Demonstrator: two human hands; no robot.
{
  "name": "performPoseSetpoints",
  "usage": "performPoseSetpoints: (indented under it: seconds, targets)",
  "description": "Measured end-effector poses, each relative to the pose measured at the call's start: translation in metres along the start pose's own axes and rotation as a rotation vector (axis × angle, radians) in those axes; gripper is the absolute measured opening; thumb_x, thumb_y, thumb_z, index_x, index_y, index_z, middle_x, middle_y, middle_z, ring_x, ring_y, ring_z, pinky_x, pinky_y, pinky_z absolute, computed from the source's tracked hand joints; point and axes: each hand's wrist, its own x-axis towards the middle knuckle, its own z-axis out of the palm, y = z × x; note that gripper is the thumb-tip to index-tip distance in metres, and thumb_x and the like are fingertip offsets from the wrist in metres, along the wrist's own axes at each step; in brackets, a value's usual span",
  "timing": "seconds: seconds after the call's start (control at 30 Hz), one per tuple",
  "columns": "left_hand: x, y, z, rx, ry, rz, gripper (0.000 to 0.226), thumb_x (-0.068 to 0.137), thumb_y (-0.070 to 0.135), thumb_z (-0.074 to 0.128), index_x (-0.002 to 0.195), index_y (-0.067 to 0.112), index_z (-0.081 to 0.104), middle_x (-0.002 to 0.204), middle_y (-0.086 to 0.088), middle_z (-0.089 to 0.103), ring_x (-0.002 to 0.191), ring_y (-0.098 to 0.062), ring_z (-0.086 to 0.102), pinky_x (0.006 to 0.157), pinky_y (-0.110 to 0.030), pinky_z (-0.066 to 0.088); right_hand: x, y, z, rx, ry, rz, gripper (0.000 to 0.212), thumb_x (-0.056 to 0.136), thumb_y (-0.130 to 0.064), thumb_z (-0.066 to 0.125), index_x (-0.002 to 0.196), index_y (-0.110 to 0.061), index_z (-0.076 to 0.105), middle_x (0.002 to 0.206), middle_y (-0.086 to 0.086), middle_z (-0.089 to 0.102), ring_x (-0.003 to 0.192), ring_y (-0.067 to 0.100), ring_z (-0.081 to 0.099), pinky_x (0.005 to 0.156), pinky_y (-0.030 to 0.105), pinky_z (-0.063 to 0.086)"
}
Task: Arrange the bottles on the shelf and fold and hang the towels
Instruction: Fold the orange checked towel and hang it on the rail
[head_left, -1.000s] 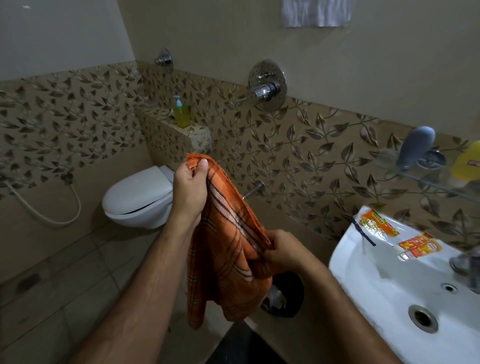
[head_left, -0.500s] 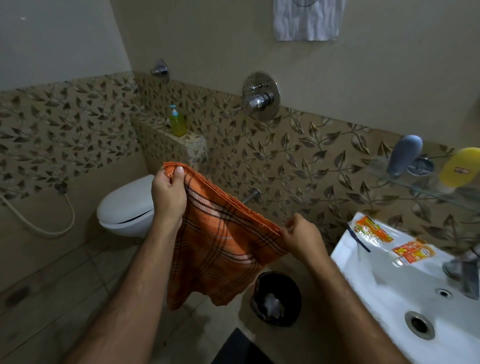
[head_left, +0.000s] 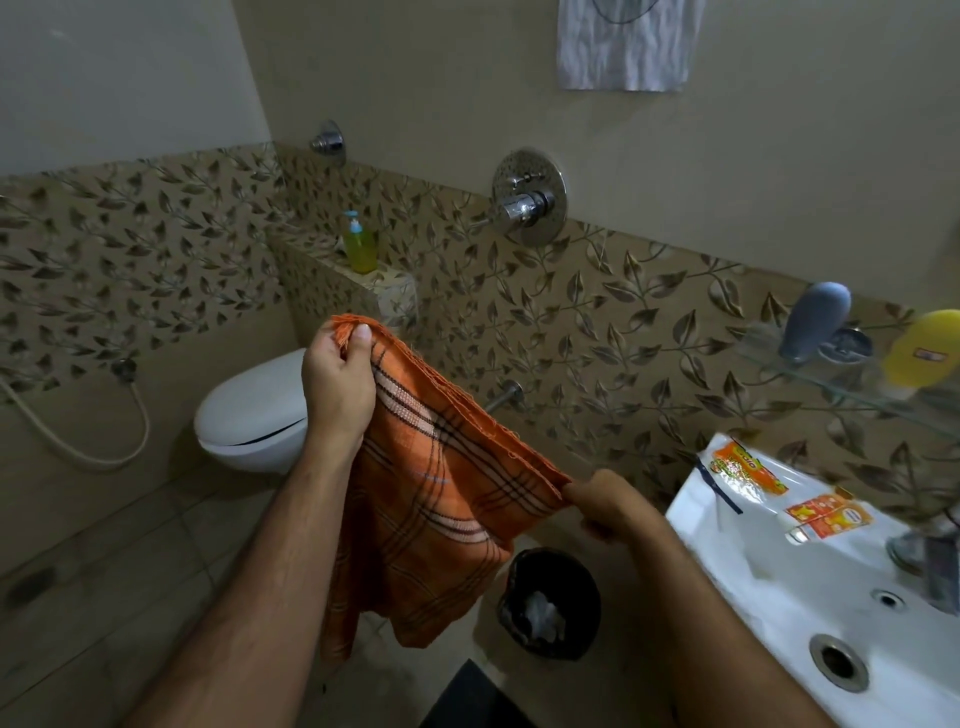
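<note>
An orange checked towel (head_left: 436, 499) hangs folded between my two hands in mid-air, its top edge stretched taut. My left hand (head_left: 337, 384) grips the upper left corner, raised higher. My right hand (head_left: 602, 504) pinches the lower right corner near the sink. A white towel (head_left: 628, 47) hangs on the wall at the top. On the glass shelf (head_left: 831, 384) at right lie a grey-blue bottle (head_left: 815, 319) and a yellow bottle (head_left: 922, 348). A green pump bottle (head_left: 359, 247) stands on the tiled ledge behind the toilet.
The white sink (head_left: 753, 587) at lower right carries orange sachets (head_left: 748, 470) on its rim. A black bin (head_left: 550, 603) stands on the floor below the towel. The toilet (head_left: 249, 410) is at left, with a hose beside it and a chrome shower mixer (head_left: 527, 202) on the wall.
My hands have moved apart, spreading the bunched towel into a taut folded edge. My right hand went from the middle of the cloth out to its right corner.
</note>
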Motion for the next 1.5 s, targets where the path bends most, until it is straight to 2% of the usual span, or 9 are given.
performPoseSetpoints:
  seconds: [0.23,0.43,0.63,0.77,0.87,1.1,1.2,1.33,1.5]
  targets:
    - [0.007,-0.039,-0.039,0.173,0.004,0.004,0.014,0.097,0.02,0.055,0.101,0.012,0.065,0.096,-0.004,0.065,0.094,-0.022,0.061,0.084,-0.032,0.045,-0.017,-0.028,-0.052,0.55,-0.074,-0.074,0.036,0.096,-0.005,0.031,0.076,-0.007,0.061,0.043,0.003,0.056,0.029,0.009,0.047,0.035,0.013,0.032]
    - [0.01,-0.062,-0.061,0.208,0.06,-0.12,0.013,0.097,0.022,0.054,0.099,0.013,0.064,0.093,-0.005,0.064,0.092,-0.026,0.061,0.078,-0.031,0.042,-0.048,-0.063,-0.081,0.663,-0.114,-0.222,0.032,0.096,-0.007,0.032,0.099,-0.01,0.063,0.067,0.005,0.072,0.044,0.012,0.063,0.044,0.017,0.04]
    - [0.008,-0.052,-0.058,0.183,0.116,-0.175,0.024,0.099,0.021,0.051,0.11,0.002,0.062,0.1,-0.007,0.061,0.095,-0.021,0.055,0.08,-0.028,0.039,-0.066,-0.066,-0.104,0.562,-0.088,-0.517,0.02,0.09,-0.006,0.063,0.109,-0.004,0.067,0.086,0.008,0.076,0.082,0.023,0.073,0.069,0.033,0.058]
    - [0.014,-0.041,-0.052,0.121,0.097,-0.199,0.023,0.101,0.024,0.048,0.107,0.005,0.059,0.101,-0.011,0.062,0.095,-0.025,0.057,0.081,-0.033,0.043,-0.069,-0.067,-0.103,0.261,0.279,-0.649,0.006,0.081,-0.014,0.076,0.083,-0.016,0.071,0.076,0.001,0.074,0.068,0.013,0.07,0.054,0.02,0.052]
    - [0.019,-0.033,-0.048,0.041,0.074,-0.216,0.015,0.102,0.027,0.045,0.102,0.016,0.056,0.101,-0.008,0.062,0.095,-0.024,0.058,0.086,-0.039,0.047,-0.062,-0.069,-0.101,0.161,0.507,-0.675,0.018,0.08,-0.031,0.078,0.071,-0.018,0.07,0.072,-0.001,0.072,0.07,0.015,0.068,0.064,0.034,0.055]
    - [0.038,-0.005,-0.055,0.028,0.085,0.04,0.015,0.101,0.02,0.047,0.102,0.011,0.059,0.082,0.004,0.058,0.075,-0.011,0.054,0.067,-0.024,0.039,-0.079,-0.087,-0.126,0.844,0.047,-0.935,0.011,0.096,-0.009,0.057,0.087,-0.011,0.061,0.075,0.001,0.07,0.067,0.014,0.067,0.064,0.029,0.058]
    - [0.047,0.007,-0.052,0.098,0.166,0.106,0.02,0.102,0.018,0.044,0.107,0.003,0.057,0.09,-0.003,0.055,0.084,-0.017,0.051,0.065,-0.018,0.032,-0.067,-0.11,-0.123,0.625,0.371,-0.869,0.018,0.098,-0.029,0.055,0.085,-0.016,0.059,0.083,0.004,0.066,0.078,0.02,0.064,0.078,0.045,0.057]
    - [0.052,0.003,-0.054,0.229,0.181,0.171,0.024,0.103,0.015,0.043,0.112,-0.003,0.055,0.09,-0.005,0.053,0.081,-0.019,0.049,0.064,-0.019,0.029,-0.073,-0.125,-0.12,0.432,0.695,-0.95,0.031,0.097,-0.028,0.054,0.07,-0.015,0.045,0.068,-0.003,0.05,0.063,0.014,0.047,0.062,0.036,0.041]
    - [0.081,0.013,-0.072,-0.281,-0.192,-0.138,0.023,0.104,0.018,0.042,0.098,0.01,0.063,0.084,-0.001,0.071,0.081,-0.02,0.067,0.074,-0.031,0.057,-0.103,-0.144,-0.123,0.801,0.357,-0.953,0.018,0.1,-0.017,0.054,0.083,-0.014,0.058,0.066,-0.002,0.065,0.061,0.012,0.063,0.059,0.03,0.056]
